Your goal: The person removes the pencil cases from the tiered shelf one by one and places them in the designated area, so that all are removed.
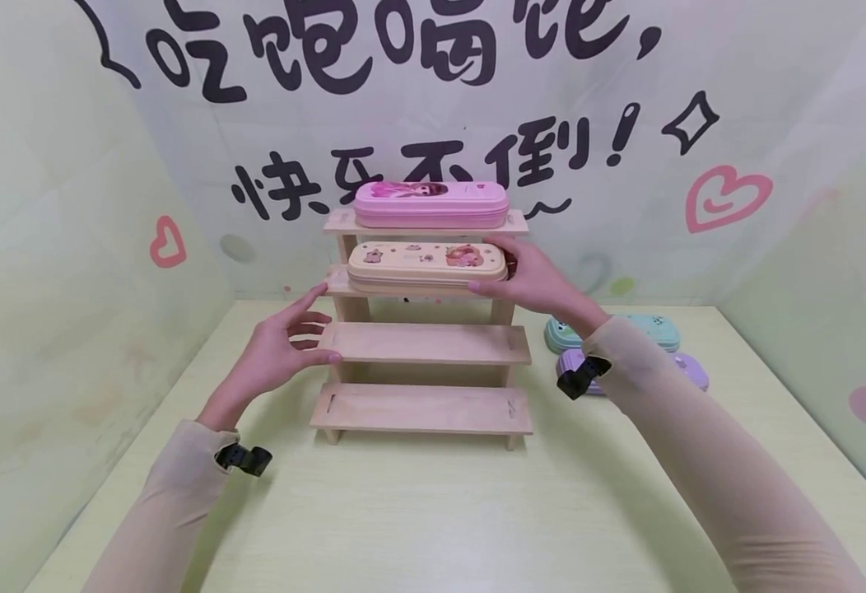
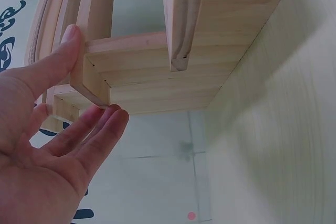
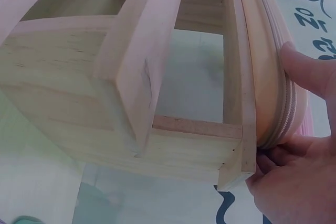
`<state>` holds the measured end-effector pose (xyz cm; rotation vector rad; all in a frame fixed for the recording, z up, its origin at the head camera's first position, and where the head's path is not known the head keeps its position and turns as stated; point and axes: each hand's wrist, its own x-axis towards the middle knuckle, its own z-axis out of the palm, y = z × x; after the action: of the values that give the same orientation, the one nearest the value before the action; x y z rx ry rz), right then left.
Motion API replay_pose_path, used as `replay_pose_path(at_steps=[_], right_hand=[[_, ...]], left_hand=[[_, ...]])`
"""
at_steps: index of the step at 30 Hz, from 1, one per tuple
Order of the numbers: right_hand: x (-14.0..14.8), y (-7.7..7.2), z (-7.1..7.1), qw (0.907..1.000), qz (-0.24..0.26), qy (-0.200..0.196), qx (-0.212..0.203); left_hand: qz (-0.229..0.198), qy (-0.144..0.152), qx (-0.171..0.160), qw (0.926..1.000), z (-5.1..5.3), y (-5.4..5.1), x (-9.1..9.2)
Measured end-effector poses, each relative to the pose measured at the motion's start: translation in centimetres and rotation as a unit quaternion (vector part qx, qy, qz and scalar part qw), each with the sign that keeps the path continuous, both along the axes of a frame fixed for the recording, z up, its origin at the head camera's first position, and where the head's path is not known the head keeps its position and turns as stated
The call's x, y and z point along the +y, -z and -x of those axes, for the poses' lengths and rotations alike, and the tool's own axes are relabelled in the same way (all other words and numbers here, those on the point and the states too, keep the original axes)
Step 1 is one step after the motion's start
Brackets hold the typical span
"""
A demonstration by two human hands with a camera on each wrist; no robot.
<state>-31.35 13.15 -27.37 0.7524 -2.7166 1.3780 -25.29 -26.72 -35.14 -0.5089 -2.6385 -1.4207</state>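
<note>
A pale wooden stepped display stand (image 1: 426,409) stands on the table with its boards rising toward the back wall. On the second board from the top lies a cream pencil case (image 1: 426,262) with cartoon pictures on its lid. My right hand (image 1: 533,276) grips its right end, thumb at the front and fingers round the back; the right wrist view shows the zipper (image 3: 286,111) beside my thumb. A pink pencil case (image 1: 431,206) rests on the top board. With thumb and fingers, my left hand (image 1: 273,342) holds the stand's left side, at a board's end (image 2: 94,85).
Right of the stand, a mint pencil case (image 1: 658,329) and a purple pencil case (image 1: 692,371) lie on the table (image 1: 418,511), partly hidden by my right forearm. A printed cloth wall (image 1: 440,123) with large black writing rises behind; side panels stand left and right.
</note>
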Motion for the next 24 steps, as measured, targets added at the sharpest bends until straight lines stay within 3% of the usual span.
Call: replay_pose_path(at_steps=[24], right_hand=[[1.3,0.1,-0.5,0.9997,-0.009,0.019,-0.015]], left_hand=[[-0.003,0.002,0.002,1.0000,-0.1,0.0,0.0]])
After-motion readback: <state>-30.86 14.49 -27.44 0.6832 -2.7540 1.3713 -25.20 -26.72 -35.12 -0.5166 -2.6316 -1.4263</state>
